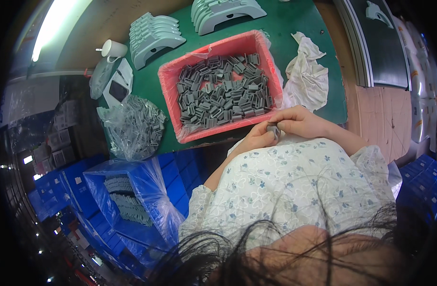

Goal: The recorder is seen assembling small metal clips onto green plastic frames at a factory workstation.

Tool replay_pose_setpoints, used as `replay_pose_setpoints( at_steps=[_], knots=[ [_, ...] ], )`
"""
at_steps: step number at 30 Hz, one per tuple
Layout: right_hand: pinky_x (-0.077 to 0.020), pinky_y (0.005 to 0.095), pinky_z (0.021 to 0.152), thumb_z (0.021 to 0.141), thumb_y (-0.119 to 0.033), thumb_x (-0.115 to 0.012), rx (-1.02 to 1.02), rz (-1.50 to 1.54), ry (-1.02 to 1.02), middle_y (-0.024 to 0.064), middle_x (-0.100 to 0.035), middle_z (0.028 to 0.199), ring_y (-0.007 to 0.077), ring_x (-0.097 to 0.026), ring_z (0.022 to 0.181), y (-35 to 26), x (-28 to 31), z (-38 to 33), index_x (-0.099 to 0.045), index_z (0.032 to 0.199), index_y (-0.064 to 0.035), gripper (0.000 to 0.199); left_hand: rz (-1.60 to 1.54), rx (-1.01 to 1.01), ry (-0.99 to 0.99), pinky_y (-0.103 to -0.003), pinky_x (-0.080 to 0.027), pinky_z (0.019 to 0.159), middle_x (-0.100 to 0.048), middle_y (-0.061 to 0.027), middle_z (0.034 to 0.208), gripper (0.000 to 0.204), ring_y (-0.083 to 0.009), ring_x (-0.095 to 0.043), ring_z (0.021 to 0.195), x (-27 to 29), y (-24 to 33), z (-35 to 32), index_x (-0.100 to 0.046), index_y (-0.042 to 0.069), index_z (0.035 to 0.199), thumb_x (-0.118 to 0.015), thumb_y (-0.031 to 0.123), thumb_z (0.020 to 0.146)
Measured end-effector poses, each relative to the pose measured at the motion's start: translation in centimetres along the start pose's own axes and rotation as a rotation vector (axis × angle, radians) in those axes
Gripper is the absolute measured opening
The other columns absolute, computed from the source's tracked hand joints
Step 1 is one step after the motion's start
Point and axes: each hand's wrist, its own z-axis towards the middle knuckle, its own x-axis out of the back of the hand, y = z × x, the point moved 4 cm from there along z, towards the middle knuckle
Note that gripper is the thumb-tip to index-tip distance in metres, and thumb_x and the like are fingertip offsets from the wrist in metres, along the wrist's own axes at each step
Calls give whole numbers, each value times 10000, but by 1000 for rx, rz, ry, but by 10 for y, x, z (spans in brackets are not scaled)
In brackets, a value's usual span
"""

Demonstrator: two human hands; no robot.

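Close in front of my body, just past the near right corner of a pink bin [168, 102], both hands meet around a small grey plastic part [274, 129]. The fingers of my left hand [259, 137] are closed on it from the left. From the right, my right hand [297, 120] pinches it with thumb and fingertips, hiding much of its shape. Many similar grey plastic clips [223, 93] lie in a loose heap inside the plastic-lined bin.
Stacked pale grey curved parts [154, 40] stand at the back of the green table [294, 14]. A crumpled white cloth [306, 71] lies right of the bin. Left are a bag of grey parts [135, 126], a phone [118, 90], a mug [114, 49] and, below, a blue crate [128, 178].
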Motion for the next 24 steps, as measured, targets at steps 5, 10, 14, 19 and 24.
replay_pose_setpoints(
  at_steps=[5, 10, 14, 19, 24],
  knots=[
    [-379, 173, 543, 829, -131, -523, -271, 441, 31, 3, -542, 791, 38, -467, 686, 7, 3, 5, -523, 1036, -21, 234, -37, -22, -9, -148, -303, 566, -448, 44, 773, 330, -13, -380, 647, 6, -2, 1, -448, 58, 1079, -553, 237, 821],
    [-387, 190, 563, 809, -173, -564, -143, 232, 78, 2, -534, 793, 42, -471, 697, 8, -4, 16, -514, 938, -18, 208, -11, -25, -53, -157, -299, 563, -448, 38, 773, 336, -19, -383, 646, 14, -6, 4, -437, 62, 1080, -551, 248, 824],
    [-309, 175, 456, 808, -151, -538, -191, 229, 127, -14, -523, 731, 28, -394, 523, 4, -7, 22, -508, 879, -38, 137, 15, -48, -51, -153, -294, 540, -442, 45, 756, 316, -20, -377, 619, 10, -1, 1, -447, 64, 1062, -547, 251, 828],
    [-296, 173, 444, 828, -122, -485, -249, 340, 139, -18, -504, 673, 32, -387, 504, 4, -10, 25, -530, 915, -26, 137, 5, -91, -55, -152, -287, 513, -415, 61, 711, 294, -16, -347, 580, 20, -3, 0, -459, 69, 1037, -545, 258, 829],
    [-390, 196, 568, 843, -135, -481, -265, 162, 49, 5, -536, 724, 46, -469, 637, -3, 7, 13, -551, 984, 11, 215, -62, -116, -101, -159, -233, 481, -392, 62, 687, 330, -12, -300, 550, 20, 0, 1, -460, 59, 1062, -549, 270, 824]
  ],
)
